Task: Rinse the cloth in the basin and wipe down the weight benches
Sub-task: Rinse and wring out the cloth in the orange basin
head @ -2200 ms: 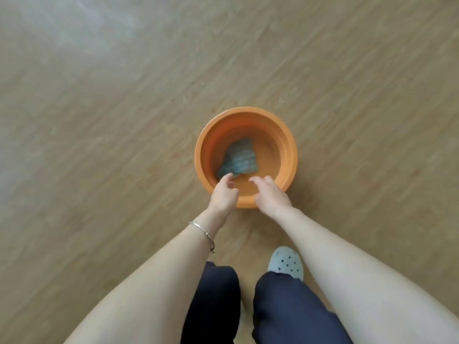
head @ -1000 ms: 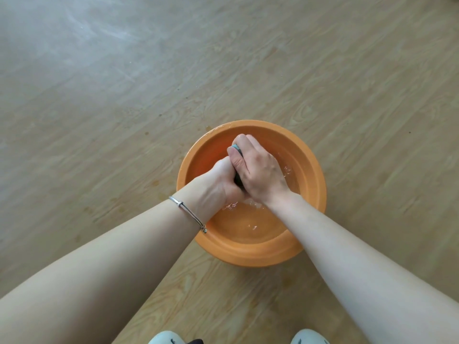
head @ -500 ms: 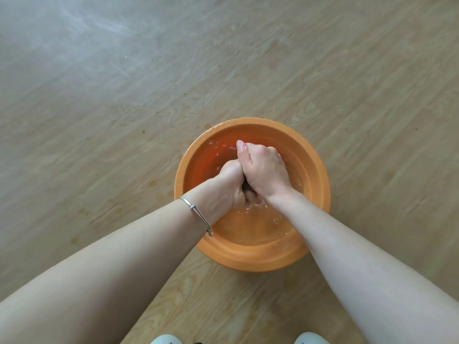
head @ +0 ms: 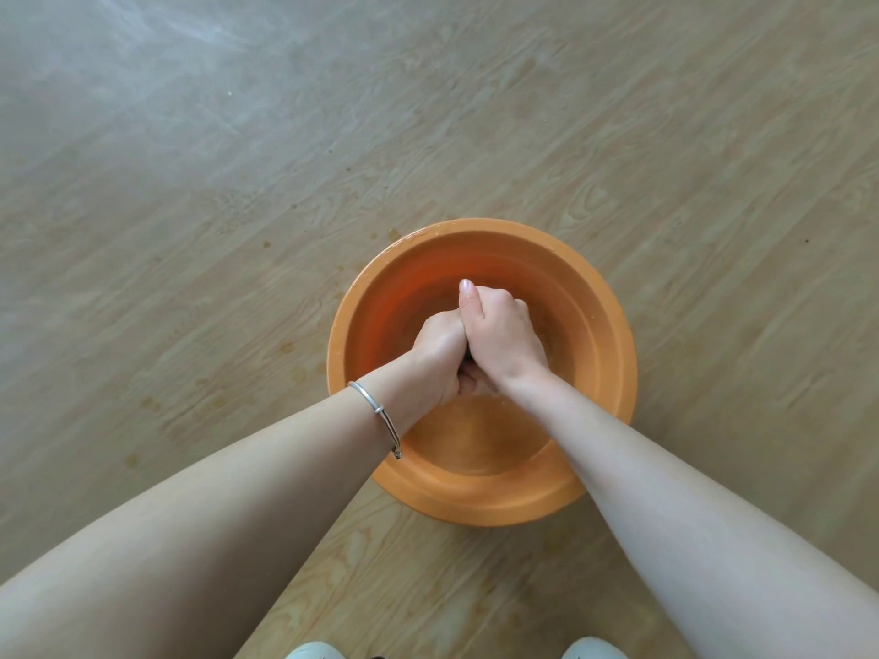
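Observation:
An orange plastic basin with a little water in it stands on the wooden floor right in front of me. Both hands are over its middle, pressed together into fists. My left hand, with a silver bangle on the wrist, and my right hand both grip the cloth. Almost all of the cloth is hidden inside the fists; only a dark sliver shows between them. The right thumb points away from me.
Light wooden floor lies all around the basin, with small wet spots to its left. The toes of my two pale shoes show at the bottom edge. No bench is in view.
Earlier the cloth lay loose in the basin and my hands were at its near rim. Now both hands hold it bunched up and have squeezed tighter over the water.

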